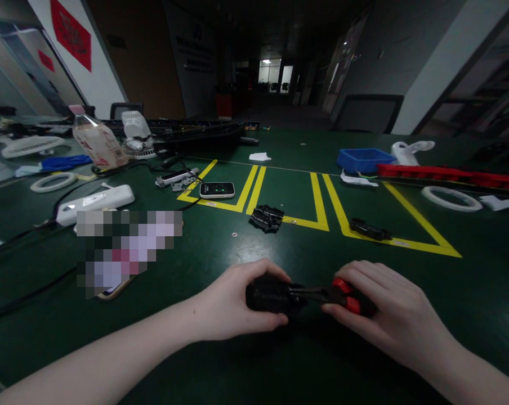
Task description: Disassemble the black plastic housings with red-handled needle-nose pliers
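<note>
"Left forearm (123,360) and right forearm (482,360) fill the near edge, and out ahead both hands are busy!"

"What's the left hand (233,301) got?"

"Thumb and fingers curl round a dark part (268,295), gripping it from its left end, just above the green table (212,247)."

"And the right hand (389,312)?"

"Clenched on the red-handled pliers (328,294), and here's the key: they lie almost crosswise, nose aimed left, straight at the part's free right end!"

"So part and tool line up?"

"Very nearly, end to end! The part's long side seems to run left to right as well, though it's dark down there. The part sits left of the right fingers, past the tool's nose; the left hand is the nearer one, right on it."

"Is the nose biting?"

"It meets that end, but clamped or merely resting, I can't tell."

"Anything beyond?"

"A black ribbed piece (266,218) on the table, well apart from the right hand, just past the left."
</note>
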Demonstrator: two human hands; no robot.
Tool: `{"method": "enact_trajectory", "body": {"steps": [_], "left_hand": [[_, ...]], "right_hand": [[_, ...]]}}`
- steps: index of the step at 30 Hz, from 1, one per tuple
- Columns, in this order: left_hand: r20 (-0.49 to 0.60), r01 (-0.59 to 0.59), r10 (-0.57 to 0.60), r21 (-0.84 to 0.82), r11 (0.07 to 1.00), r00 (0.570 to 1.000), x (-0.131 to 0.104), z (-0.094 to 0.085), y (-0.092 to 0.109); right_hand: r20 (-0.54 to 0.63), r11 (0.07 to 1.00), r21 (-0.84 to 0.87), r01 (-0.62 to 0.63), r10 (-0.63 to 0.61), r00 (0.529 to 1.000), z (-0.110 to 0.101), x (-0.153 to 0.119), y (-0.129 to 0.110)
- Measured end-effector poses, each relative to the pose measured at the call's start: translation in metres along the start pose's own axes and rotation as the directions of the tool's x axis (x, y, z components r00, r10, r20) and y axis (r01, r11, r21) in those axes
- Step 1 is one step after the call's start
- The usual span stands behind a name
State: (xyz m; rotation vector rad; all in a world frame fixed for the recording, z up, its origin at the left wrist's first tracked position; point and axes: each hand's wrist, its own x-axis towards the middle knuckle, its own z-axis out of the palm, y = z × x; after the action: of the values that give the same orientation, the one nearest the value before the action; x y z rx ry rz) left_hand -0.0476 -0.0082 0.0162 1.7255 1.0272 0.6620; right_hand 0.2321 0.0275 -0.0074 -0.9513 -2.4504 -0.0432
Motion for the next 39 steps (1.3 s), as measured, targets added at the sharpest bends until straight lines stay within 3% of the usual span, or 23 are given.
{"method": "enact_trajectory", "body": {"steps": [23,27,33,39], "left_hand": [[-0.038,-0.036,0.036,0.016,0.999,0.999,0.0,0.002,-0.006],[-0.025,-0.052,0.053,0.05,0.997,0.998,0.002,0.001,-0.006],[0.033,-0.005,0.006,-0.035,0.999,0.999,0.0,-0.002,-0.001],[0.031,0.042,-0.041,-0.035,0.999,0.999,0.0,0.0,0.002]], "right_hand": [[-0.024,0.998,-0.035,0.051,-0.052,0.998,0.0,0.003,-0.004],[-0.029,0.99,-0.088,0.109,-0.112,0.993,-0.003,0.006,-0.008],[-0.057,0.973,-0.164,0.159,-0.171,0.984,-0.005,0.005,-0.009],[-0.031,0.988,-0.111,0.111,-0.115,0.993,0.002,0.0,-0.005]]}}
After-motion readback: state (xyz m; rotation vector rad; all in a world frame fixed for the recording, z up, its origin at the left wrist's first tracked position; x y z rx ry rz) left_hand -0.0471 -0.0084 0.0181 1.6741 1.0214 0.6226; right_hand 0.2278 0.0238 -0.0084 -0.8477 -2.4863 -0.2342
